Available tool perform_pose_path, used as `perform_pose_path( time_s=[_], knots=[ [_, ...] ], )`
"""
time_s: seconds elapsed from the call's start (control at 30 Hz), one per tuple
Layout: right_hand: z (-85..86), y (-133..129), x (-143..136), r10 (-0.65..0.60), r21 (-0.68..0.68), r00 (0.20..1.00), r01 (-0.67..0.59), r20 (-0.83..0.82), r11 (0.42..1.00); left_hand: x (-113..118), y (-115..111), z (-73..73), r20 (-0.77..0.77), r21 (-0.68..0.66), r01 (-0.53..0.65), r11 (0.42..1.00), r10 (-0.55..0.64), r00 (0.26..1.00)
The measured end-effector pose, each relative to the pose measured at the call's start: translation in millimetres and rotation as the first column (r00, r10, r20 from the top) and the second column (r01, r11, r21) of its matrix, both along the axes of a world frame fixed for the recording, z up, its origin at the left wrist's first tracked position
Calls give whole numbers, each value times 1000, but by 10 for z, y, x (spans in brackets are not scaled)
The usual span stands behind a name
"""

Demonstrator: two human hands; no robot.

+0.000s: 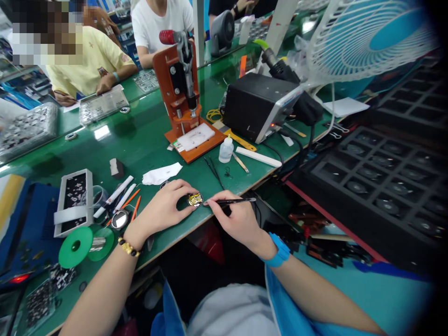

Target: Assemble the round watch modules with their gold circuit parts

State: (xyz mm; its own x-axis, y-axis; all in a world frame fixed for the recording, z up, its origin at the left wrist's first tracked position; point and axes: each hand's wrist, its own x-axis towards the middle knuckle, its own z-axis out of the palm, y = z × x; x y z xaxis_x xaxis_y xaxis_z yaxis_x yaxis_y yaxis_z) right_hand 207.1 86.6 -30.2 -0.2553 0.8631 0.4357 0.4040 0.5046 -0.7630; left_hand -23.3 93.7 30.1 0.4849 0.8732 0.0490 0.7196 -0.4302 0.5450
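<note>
Close to the bench's front edge, my left hand [170,205] grips a small round watch part [195,199] by its rim, thumb and index finger on either side. Shiny gold pieces show inside its dark ring; their details are too small to tell. My right hand [238,217] pinches slim black tweezers [233,201], held almost level. The tip points left and sits right beside the round part; whether it touches, I cannot tell. Behind my left hand lies a crumpled white cloth [162,174].
An orange toggle press [182,102] stands mid-bench, with a small bottle [226,149] and a black box [261,105] to its right. At left are a solder spool [76,246] and a parts tray [73,200]. A fan [371,42] overhangs the right; co-workers sit opposite.
</note>
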Motion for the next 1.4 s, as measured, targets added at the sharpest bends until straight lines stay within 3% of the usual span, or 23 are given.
perform_pose_path(
  time_s=[0.8,1.1,1.4],
  knots=[
    [21,-24,-38,-27,14,1000,26,17,1000,4,-4,-5,-5,-3,-3,1000,3,1000],
    [15,-7,-57,-17,33,999,15,49,999,-14,21,-35,53,-74,-47,996,51,997],
    [80,-9,-63,-17,-31,1000,17,3,999,-1,17,-103,95,-86,-63,994,72,993]
  ],
)
